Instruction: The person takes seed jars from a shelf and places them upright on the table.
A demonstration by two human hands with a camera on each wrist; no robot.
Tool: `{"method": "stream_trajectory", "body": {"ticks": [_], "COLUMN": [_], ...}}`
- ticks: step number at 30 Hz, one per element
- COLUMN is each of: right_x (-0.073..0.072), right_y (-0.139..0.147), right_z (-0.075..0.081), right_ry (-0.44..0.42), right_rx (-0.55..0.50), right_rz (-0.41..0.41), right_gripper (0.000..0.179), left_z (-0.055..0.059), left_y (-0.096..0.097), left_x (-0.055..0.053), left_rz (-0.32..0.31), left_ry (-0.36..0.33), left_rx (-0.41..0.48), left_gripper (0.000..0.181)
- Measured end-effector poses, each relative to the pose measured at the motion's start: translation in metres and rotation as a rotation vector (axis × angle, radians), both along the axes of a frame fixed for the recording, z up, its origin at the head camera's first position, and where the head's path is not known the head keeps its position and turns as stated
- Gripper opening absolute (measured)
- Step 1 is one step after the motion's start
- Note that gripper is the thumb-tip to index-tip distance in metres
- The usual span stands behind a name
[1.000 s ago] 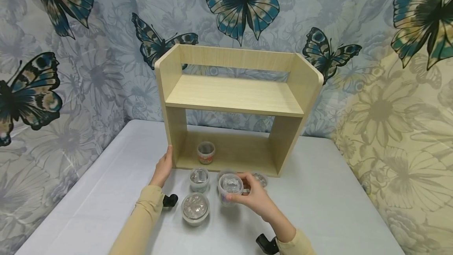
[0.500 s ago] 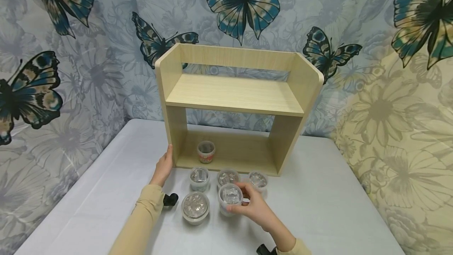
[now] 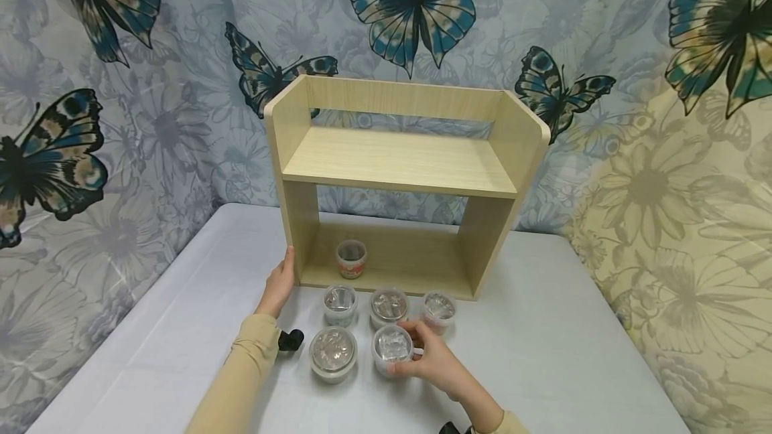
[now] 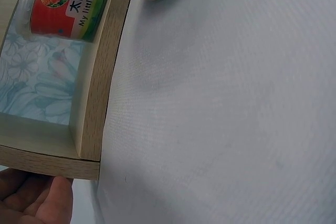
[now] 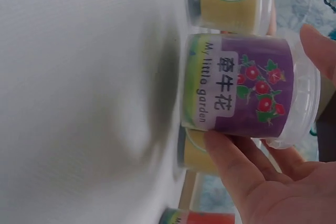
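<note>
My right hand (image 3: 434,362) grips a clear plastic cup (image 3: 392,345) with a lid, thumb on its near side and fingers on the far side. In the right wrist view its label (image 5: 247,85) is purple with red flowers and the words "My little garden"; its base is right at the white cloth. My left hand (image 3: 279,286) rests against the outer face of the left side panel of a wooden shelf unit (image 3: 401,159). The left wrist view shows its fingers (image 4: 55,203) at the panel, near the lower front corner.
On the bottom shelf stands a red-labelled cup (image 3: 351,260). Lidded cups stand in front of the unit: one at left (image 3: 340,303), a middle cup (image 3: 389,305), a right cup (image 3: 439,310) and a nearer cup (image 3: 333,353). A butterfly-print backdrop (image 3: 416,12) hangs behind.
The purple-labelled cup has come down and towards me in my right hand, now beside the nearer cup. The middle and right cups show more fully. My left hand has stayed still.
</note>
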State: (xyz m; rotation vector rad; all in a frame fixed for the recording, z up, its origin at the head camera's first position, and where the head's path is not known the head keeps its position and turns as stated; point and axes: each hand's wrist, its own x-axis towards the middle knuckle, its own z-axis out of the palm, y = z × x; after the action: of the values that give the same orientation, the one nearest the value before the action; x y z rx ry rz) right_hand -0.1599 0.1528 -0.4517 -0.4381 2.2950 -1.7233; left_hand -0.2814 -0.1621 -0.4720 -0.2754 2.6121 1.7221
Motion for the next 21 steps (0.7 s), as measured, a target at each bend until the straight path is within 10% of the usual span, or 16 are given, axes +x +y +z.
{"method": "stream_trajectory", "body": {"ticks": [21], "right_x": [0.0031], "right_y": [0.0008], "right_z": [-0.0061], "right_ry": [-0.041], "right_rx": [0.025], "right_rz": [0.027], "right_gripper": [0.075], "left_z": [-0.0005], "left_y": [-0.0011], "left_x": [-0.0007], "left_rz": [-0.001], "left_ry": [-0.001], "left_rx": [-0.005], "left_gripper": [0.095]}}
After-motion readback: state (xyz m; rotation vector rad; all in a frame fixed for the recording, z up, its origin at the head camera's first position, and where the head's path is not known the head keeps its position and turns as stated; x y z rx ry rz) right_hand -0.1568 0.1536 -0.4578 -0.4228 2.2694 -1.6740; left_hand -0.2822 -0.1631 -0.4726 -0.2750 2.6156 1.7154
